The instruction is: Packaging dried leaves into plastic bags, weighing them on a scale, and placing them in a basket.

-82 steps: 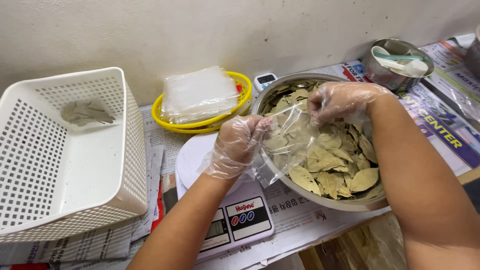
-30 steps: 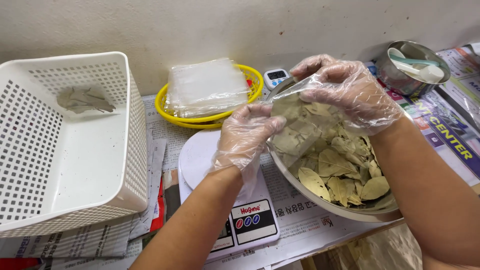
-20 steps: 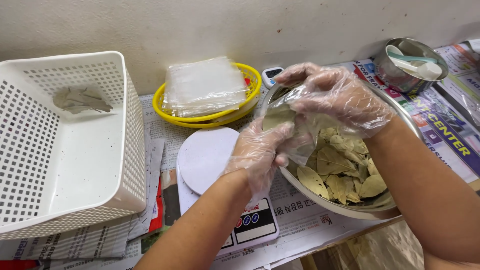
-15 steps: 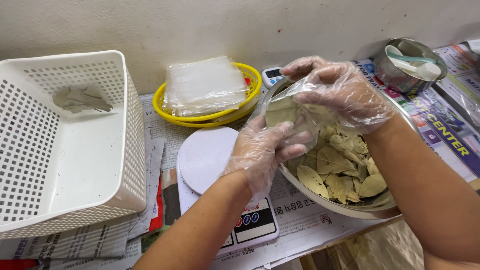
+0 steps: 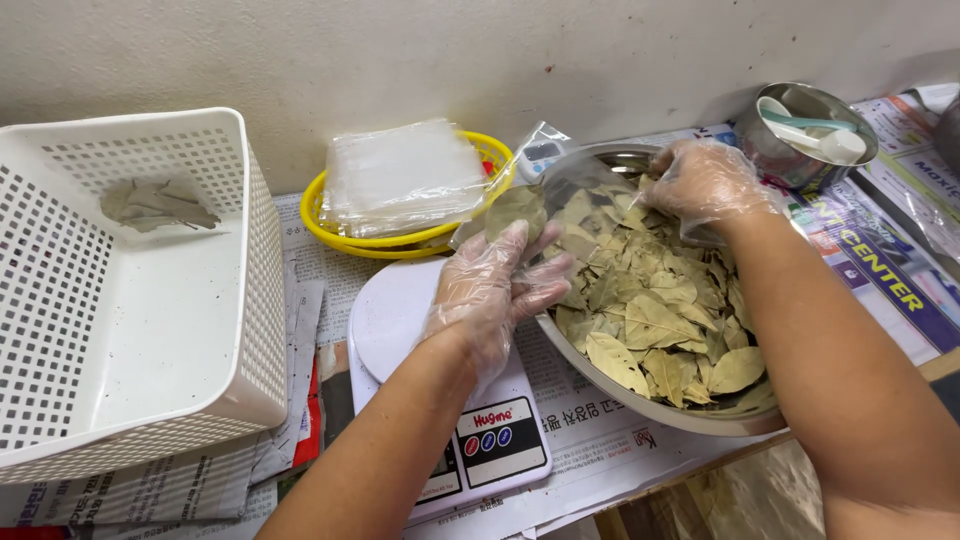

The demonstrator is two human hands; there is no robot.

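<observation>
Gloved hands bagging dried bay leaves over a steel bowl.

The left hand [image 5: 497, 287] grips a small clear bag [image 5: 520, 205] holding a few leaves at the bowl's [image 5: 660, 415] left rim, above the white scale [image 5: 400, 320]. The right hand [image 5: 703, 185], fingers curled, digs into the dried leaves [image 5: 655, 310] at the bowl's far side; its grasp cannot be told.

Small food-packing workspace, digital scale [image 5: 440, 400], newspaper-covered table [image 5: 600, 440], bowl of dried leaves [image 5: 650, 300]
</observation>
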